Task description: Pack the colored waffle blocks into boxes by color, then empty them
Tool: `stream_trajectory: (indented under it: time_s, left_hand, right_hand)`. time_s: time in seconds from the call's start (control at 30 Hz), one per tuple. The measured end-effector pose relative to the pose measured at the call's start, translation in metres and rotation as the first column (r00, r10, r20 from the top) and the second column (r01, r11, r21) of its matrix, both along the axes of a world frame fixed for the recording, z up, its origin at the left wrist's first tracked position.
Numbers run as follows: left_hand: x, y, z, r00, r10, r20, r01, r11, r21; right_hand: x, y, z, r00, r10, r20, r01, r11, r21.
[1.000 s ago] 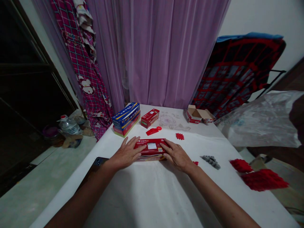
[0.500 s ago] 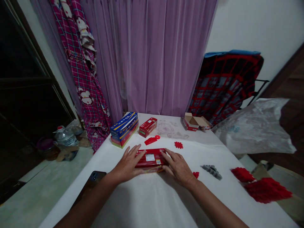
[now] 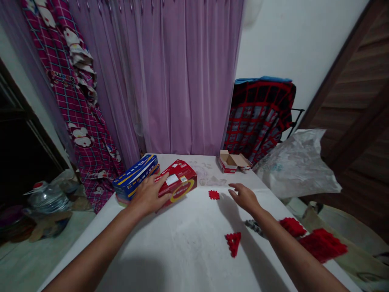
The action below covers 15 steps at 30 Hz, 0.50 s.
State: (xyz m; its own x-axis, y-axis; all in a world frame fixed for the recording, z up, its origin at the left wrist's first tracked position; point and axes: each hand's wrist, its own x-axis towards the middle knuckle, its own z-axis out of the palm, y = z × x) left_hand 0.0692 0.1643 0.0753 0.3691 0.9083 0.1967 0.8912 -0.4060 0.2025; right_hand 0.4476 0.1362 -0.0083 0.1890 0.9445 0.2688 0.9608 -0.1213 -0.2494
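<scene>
My left hand [image 3: 148,195] grips a flat red box [image 3: 178,183] and holds it tilted up off the white table [image 3: 188,251], close to the blue box [image 3: 136,177] at the far left. My right hand [image 3: 244,197] hovers open over the table, fingers spread, holding nothing. It is just right of a small red snowflake-shaped piece [image 3: 214,194]. A red triangular piece [image 3: 234,243] lies nearer to me, by my right forearm.
An open small carton [image 3: 232,160] sits at the table's far edge. Grey pieces [image 3: 253,226] and red tassel-like heaps [image 3: 316,241] lie at the right edge. A crumpled plastic bag [image 3: 298,164], a draped chair [image 3: 258,115] and purple curtains [image 3: 170,77] stand behind.
My left hand has lifted the red box and carried it toward the far left by the blue box. My right hand let go of it and opened. The view turned right.
</scene>
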Motion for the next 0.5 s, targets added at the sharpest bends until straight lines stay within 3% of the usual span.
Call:
stream_trajectory:
  time_s: [0.1,0.2,0.33,0.5]
  left_hand:
    - [0.021,0.041,0.022,0.981,0.175,-0.087,-0.169,0.983,0.069]
    - [0.04,0.085,0.027,0.952,0.274,-0.136,-0.267,0.961,0.07]
    - [0.053,0.129,0.012,0.925,0.338,-0.174,-0.347,0.938,-0.024]
    - [0.051,0.145,-0.008,0.926,0.328,-0.186,-0.341,0.939,-0.041]
  right_hand:
    - [0.025,0.038,0.007,0.985,-0.172,-0.034,0.168,0.982,-0.091]
    - [0.043,0.077,0.009,0.973,-0.227,-0.036,0.222,0.969,-0.104]
    - [0.059,0.124,0.003,0.958,-0.282,-0.041,0.274,0.951,-0.139]
    - [0.068,0.161,-0.013,0.954,-0.293,-0.067,0.275,0.941,-0.196]
